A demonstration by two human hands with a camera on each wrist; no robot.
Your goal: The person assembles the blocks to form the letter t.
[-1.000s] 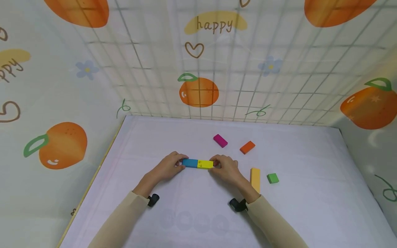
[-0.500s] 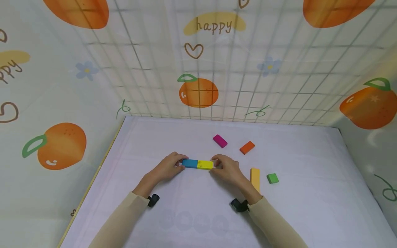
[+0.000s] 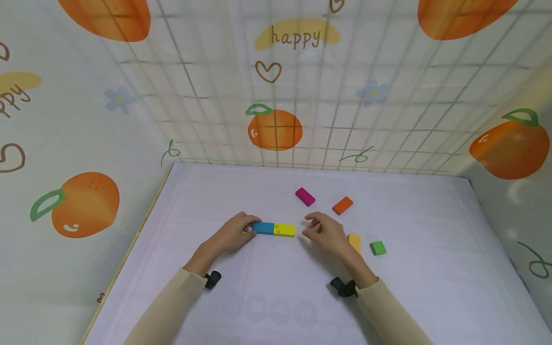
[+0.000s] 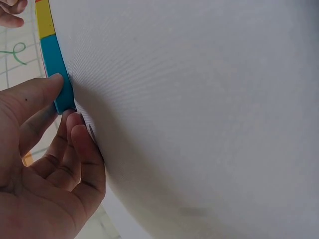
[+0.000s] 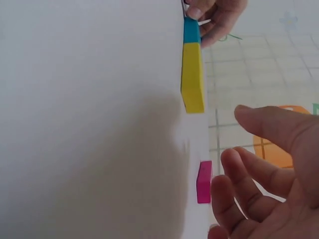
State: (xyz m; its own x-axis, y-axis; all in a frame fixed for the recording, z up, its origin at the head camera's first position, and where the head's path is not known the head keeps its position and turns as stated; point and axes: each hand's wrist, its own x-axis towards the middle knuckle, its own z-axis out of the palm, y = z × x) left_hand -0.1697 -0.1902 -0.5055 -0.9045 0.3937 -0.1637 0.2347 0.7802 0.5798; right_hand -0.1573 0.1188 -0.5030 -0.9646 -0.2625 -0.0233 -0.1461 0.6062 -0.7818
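A blue block (image 3: 263, 228) and a yellow block (image 3: 284, 230) lie end to end on the white table, touching. My left hand (image 3: 235, 232) pinches the left end of the blue block, thumb on the near side; the left wrist view shows the thumb pressed on the blue block (image 4: 56, 69). To the right of the yellow block, with a small gap, my right hand (image 3: 326, 234) hovers with loosely bent fingers and nothing in them. In the right wrist view its thumb and fingers stand apart, away from the yellow block (image 5: 192, 77).
Behind the right hand lie a magenta block (image 3: 305, 197) and an orange block (image 3: 342, 205). A light-orange long block (image 3: 354, 242) is partly hidden by the right forearm, with a green square block (image 3: 378, 247) beside it. A patterned curtain (image 3: 207, 129) hangs behind the table.
My right hand has let go of the yellow block's right end and moved away to the right. My left hand has stayed on the blue block, and both blocks have kept their place.
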